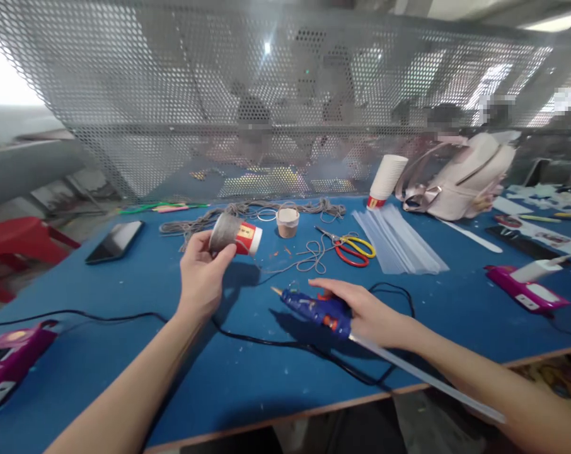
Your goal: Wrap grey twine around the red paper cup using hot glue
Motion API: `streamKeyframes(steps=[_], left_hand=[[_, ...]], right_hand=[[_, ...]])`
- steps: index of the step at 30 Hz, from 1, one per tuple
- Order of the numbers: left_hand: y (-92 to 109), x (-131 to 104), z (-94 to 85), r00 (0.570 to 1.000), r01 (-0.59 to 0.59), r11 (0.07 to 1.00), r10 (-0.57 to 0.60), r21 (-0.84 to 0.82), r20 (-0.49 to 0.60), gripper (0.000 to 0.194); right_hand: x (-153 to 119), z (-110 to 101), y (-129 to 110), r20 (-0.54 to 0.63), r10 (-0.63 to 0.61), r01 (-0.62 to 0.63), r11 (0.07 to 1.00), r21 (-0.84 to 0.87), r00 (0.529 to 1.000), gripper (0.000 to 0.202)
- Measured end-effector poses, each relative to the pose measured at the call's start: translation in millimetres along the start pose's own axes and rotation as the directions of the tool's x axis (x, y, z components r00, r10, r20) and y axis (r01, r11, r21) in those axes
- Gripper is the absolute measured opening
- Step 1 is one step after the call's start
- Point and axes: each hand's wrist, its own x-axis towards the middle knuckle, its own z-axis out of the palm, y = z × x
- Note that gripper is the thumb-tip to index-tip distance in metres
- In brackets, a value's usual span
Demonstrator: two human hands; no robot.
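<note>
My left hand (203,271) grips a paper cup (244,238) tilted on its side. Grey cord covers part of the cup, and a red band with a gold label shows toward its white end. A loose strand of grey cord (314,255) lies on the table to its right. In my right hand (365,309) is a blue hot glue gun (314,310), its nozzle pointing left toward the cup but apart from it. A long clear glue stick (427,377) sticks out of the gun's back. Beyond the hands stand scissors with red and yellow handles (354,251) lying flat, and a small cord-wrapped cup (287,224).
A bundle of grey cord (191,225) lies along the back. Clear glue sticks (399,239), stacked paper cups (388,180) and a pale backpack (469,180) are at back right. A phone (115,241) lies left. Purple power strips (526,289) sit at both sides; a black cable (266,341) crosses the front.
</note>
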Motion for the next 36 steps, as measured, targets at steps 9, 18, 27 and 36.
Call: streamKeyframes(steps=[9,18,27,36], left_hand=[[-6.0,-8.8,1.9,0.992,0.056,0.981,-0.075,0.184,0.1,0.032],[-6.4,-17.5,5.6,0.977,0.071,0.946,-0.131,0.318,0.171,0.03],[-8.0,-28.1,9.0,0.957,0.04,0.912,-0.153,0.408,0.248,0.024],[-9.4,-33.6,11.1,0.956,0.008,0.899,-0.136,0.438,0.261,0.025]], right_hand=[[25.8,-4.5,-18.3,-0.044,0.347,-0.215,0.669,0.711,0.937,0.028],[30.2,4.1,-16.2,0.07,0.327,-0.291,0.7,0.652,0.942,0.025],[20.3,2.1,-4.3,-0.087,0.436,-0.298,0.735,0.609,0.896,0.013],[21.2,5.6,-10.3,0.001,0.506,-0.414,0.703,0.578,0.862,0.02]])
